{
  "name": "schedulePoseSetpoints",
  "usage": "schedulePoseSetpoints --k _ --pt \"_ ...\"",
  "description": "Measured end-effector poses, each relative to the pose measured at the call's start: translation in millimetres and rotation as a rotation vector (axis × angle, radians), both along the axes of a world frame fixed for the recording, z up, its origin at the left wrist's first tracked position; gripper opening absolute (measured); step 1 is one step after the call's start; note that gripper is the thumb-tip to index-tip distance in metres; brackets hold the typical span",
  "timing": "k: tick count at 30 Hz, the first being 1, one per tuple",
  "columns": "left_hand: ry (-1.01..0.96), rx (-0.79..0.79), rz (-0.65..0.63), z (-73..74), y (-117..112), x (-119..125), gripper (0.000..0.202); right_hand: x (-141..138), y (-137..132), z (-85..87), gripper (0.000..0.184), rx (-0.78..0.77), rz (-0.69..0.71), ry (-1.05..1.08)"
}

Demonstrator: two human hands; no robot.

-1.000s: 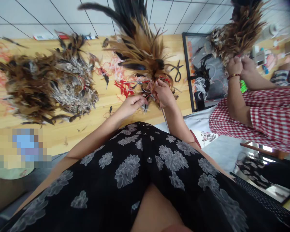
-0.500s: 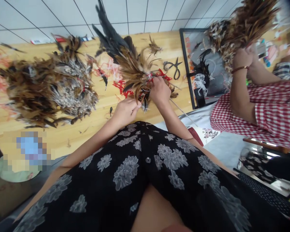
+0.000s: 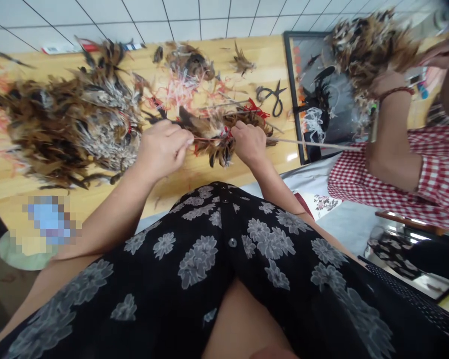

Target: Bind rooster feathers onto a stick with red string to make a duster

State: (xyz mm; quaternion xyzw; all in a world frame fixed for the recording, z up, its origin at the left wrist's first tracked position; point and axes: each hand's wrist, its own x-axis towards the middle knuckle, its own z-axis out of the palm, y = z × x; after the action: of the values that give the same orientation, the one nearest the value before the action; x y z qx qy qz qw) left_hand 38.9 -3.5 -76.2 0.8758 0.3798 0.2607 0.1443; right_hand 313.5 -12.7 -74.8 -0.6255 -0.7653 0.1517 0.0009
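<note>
My left hand [image 3: 164, 148] is closed in a pinch on a thin reddish string [image 3: 208, 139], stretched in a nearly straight line toward my right hand. My right hand [image 3: 250, 143] is wrapped round the feather bundle [image 3: 221, 153] on a stick, whose bare length [image 3: 318, 143] sticks out to the right, almost level. Brown and black feathers with white quill ends fan out left of and below the right fingers. Some red ties [image 3: 257, 108] show just above that hand. The exact grip under the right fingers is hidden.
A large feather pile [image 3: 48, 129] covers the table's left side. Black scissors [image 3: 272, 95] lie beyond my right hand, left of a dark-framed tray [image 3: 290, 75]. Pink and white strands [image 3: 181, 85] are scattered behind. At right, a person in a checked sleeve [image 3: 381, 174] holds another feather bundle [image 3: 374, 55].
My left hand has moved left and away from my right hand, drawing the string out straight. The stick has swung from slanting to nearly level, and the long dark feathers no longer stand up behind.
</note>
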Motion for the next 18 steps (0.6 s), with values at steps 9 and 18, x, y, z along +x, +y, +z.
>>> schedulePoseSetpoints --k 9,18 --pt "0.027 -0.312 -0.022 8.6 57 -25 0.098 -1 -7 43.4 0.030 -0.163 0.435 0.127" --pt "-0.232 -0.626 0.407 -15.3 37 -57 0.068 36 -18 36.0 0.033 0.034 0.266 0.163"
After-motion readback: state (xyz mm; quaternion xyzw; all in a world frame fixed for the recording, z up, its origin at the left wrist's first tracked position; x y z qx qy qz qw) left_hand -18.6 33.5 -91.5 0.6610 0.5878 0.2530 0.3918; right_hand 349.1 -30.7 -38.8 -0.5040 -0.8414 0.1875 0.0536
